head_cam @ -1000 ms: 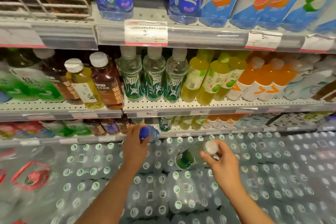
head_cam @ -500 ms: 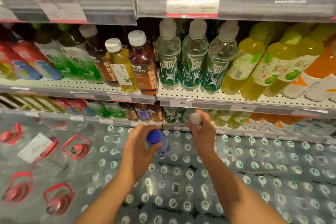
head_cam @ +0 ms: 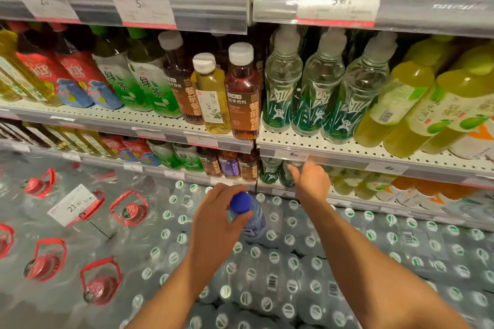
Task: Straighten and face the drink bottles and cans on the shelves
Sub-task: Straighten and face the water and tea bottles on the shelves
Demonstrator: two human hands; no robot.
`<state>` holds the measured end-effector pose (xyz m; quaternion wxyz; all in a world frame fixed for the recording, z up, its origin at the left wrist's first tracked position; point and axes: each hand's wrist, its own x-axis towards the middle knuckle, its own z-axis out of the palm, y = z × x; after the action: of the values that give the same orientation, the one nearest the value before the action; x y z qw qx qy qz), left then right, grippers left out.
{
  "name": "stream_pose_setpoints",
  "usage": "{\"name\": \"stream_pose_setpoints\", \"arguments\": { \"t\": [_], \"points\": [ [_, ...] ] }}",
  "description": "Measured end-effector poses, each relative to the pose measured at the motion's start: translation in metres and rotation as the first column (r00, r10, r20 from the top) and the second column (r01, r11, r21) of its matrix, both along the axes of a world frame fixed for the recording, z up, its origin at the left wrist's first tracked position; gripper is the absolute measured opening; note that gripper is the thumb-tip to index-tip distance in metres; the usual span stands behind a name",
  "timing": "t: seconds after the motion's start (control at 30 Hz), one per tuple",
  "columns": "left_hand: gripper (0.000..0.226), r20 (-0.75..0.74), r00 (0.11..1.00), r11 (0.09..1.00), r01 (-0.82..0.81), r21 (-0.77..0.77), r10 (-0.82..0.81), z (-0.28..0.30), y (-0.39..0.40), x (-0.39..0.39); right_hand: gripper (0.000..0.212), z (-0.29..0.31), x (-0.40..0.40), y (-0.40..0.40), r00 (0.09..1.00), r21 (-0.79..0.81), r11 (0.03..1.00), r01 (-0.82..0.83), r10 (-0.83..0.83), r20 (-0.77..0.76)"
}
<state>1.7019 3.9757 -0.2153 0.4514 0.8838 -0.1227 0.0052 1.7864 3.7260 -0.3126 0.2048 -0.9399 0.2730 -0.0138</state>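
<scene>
Left hand grip wraps blue-capped bottle at 6 o'clock; right hand grip holds clear bottle on lower shelf.

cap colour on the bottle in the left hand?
Blue: the cap on the bottle gripped by the left hand, head view.

Perforated shelf carries upright drink bottles.

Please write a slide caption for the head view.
Left hand grips a blue-capped bottle; right hand reaches the lower shelf.
</scene>
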Motion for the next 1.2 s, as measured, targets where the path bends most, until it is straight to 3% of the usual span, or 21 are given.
{"name": "stream_pose_setpoints", "arguments": {
  "t": [0.17, 0.27, 0.43, 0.63, 0.7, 0.8, 1.0, 1.1, 1.2],
  "points": [
    [0.042, -0.006, 1.000, 1.000, -0.005, 0.003, 0.005, 0.003, -0.001, -0.001, 0.044, 0.000, 0.016, -0.006, 0.991, 0.093, 0.992, -0.081, 0.090, -0.096],
    [0.048, -0.001, 1.000, 1.000, 0.000, 0.018, 0.000, 0.004, -0.004, 0.000, 0.033, 0.005, 0.016, -0.014, 0.991, 0.235, 0.965, -0.114, 0.128, -0.046],
    [0.048, -0.015, 1.000, 1.000, -0.001, 0.002, 0.001, 0.006, -0.008, 0.004, 0.016, 0.026, -0.034, -0.008, 0.983, 0.306, 0.936, -0.176, 0.153, 0.097],
    [0.039, 0.110, 0.994, 1.000, -0.008, 0.028, 0.005, 0.039, -0.028, 0.015, 0.039, 0.072, -0.122, 0.024, 0.941, 0.499, 0.806, -0.317, 0.204, 0.269],
    [0.032, 0.205, 0.978, 0.999, 0.032, 0.019, -0.035, 0.055, -0.037, 0.015, 0.070, 0.095, -0.135, 0.035, 0.927, 0.487, 0.798, -0.354, 0.230, 0.297],
    [0.030, 0.105, 0.992, 0.996, 0.070, -0.054, -0.064, 0.091, -0.053, 0.015, 0.106, 0.130, -0.137, 0.041, 0.937, 0.485, 0.818, -0.309, 0.173, 0.305],
    [0.034, 0.262, 0.953, 0.967, 0.201, -0.159, -0.154, 0.170, -0.076, 0.010, 0.075, 0.211, -0.136, 0.036, 0.818, 0.207, 0.914, -0.348, 0.188, 0.544],
    [0.036, 0.402, 0.885, 0.949, 0.297, -0.102, -0.234, 0.211, -0.073, 0.020, 0.073, 0.259, -0.131, 0.026, 0.747, 0.210, 0.913, -0.349, 0.136, 0.651],
    [0.046, 0.539, 0.819, 0.973, 0.230, 0.003, -0.195, 0.236, -0.060, 0.042, 0.070, 0.312, -0.119, 0.015, 0.644, 0.202, 0.912, -0.357, 0.084, 0.760]
  ]
}}
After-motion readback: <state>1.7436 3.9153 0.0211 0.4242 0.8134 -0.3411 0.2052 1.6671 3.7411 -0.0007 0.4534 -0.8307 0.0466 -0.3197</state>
